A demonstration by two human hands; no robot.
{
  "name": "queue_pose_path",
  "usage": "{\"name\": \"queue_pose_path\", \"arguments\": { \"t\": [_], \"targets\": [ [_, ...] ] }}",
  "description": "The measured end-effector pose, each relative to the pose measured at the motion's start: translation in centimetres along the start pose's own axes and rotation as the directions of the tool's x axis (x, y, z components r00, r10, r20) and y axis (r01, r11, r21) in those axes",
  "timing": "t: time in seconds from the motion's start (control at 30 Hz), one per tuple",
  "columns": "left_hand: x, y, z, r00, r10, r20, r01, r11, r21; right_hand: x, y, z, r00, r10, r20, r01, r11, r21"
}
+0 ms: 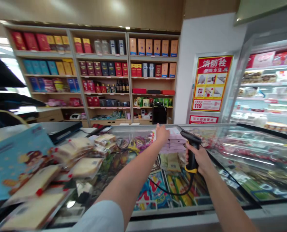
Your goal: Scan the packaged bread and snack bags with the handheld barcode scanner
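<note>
My right hand (199, 158) is wrapped round the grip of a black and yellow handheld barcode scanner (192, 138), its head tilted toward the left. From the scanner's base a black cable (174, 194) loops down over the freezer goods. My left hand (162, 134) reaches to the far side of the chest freezer, fingers curled, beside a stack of pale purple packs (176, 140). A small white, red and yellow patch of packaging (154, 136) shows just left of it. What those fingers hold, if anything, is hidden.
Bagged bread slices (87, 167) and a blue printed bag (20, 158) lie at the left. Blue packets (158, 190) and yellow-green packets (182, 188) fill the freezer below my arms. The freezer's glass lid (245, 154) extends right. Shelves of boxes (105, 69) stand behind.
</note>
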State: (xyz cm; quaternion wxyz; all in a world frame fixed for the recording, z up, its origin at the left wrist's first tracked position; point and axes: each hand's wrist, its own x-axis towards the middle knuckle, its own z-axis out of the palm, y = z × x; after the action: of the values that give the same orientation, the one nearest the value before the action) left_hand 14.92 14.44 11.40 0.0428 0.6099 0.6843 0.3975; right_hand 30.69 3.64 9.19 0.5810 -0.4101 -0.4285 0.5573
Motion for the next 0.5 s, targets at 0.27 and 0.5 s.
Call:
{"name": "queue_pose_path", "arguments": {
  "t": [0.27,0.5],
  "targets": [
    [-3.2,-13.4,-11.3,0.968,-0.157,-0.197,0.15,0.987,-0.052,-0.2,3.5,8.2,0.971,0.05,0.233,-0.045,0.999,-0.029],
    [-5.6,-23.9,-24.5,0.785,-0.435,-0.441,0.497,0.867,0.029,-1.5,6.5,18.0,0.906,0.11,0.409,-0.074,0.992,-0.101]
  ]
}}
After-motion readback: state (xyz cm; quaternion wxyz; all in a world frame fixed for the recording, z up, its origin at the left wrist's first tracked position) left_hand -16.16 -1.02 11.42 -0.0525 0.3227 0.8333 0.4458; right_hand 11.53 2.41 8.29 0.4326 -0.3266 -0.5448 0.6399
